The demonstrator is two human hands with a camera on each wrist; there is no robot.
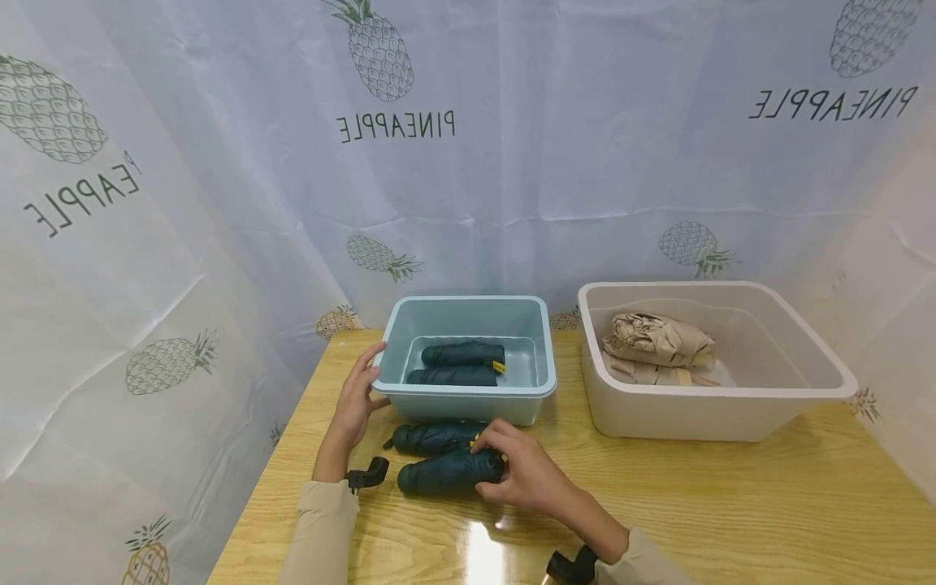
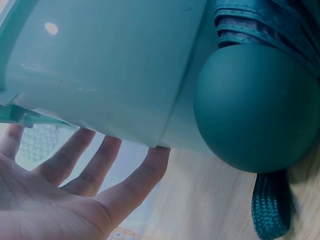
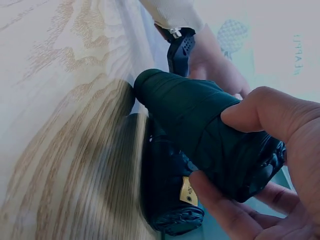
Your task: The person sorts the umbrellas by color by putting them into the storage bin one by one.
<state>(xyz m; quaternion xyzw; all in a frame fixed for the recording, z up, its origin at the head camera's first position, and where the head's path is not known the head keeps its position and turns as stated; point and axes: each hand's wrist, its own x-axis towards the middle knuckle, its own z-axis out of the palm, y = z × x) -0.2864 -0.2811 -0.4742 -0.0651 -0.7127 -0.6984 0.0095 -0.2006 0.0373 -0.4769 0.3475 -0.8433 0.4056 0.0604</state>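
My right hand pinches the canopy end of a folded dark green umbrella between thumb and fingers, in front of the light blue bin. In the right wrist view this umbrella is tilted over a second folded umbrella, which lies on the table and has a yellow tag. My left hand rests its fairly straight fingers against the bin's left side. The left wrist view shows those fingers at the bin wall, beside an umbrella's round handle end with a strap loop.
Two more folded umbrellas lie inside the blue bin, one with a yellow tag. To the right, a larger white bin holds crumpled brown packaging. A pineapple-print curtain hangs behind the wooden table.
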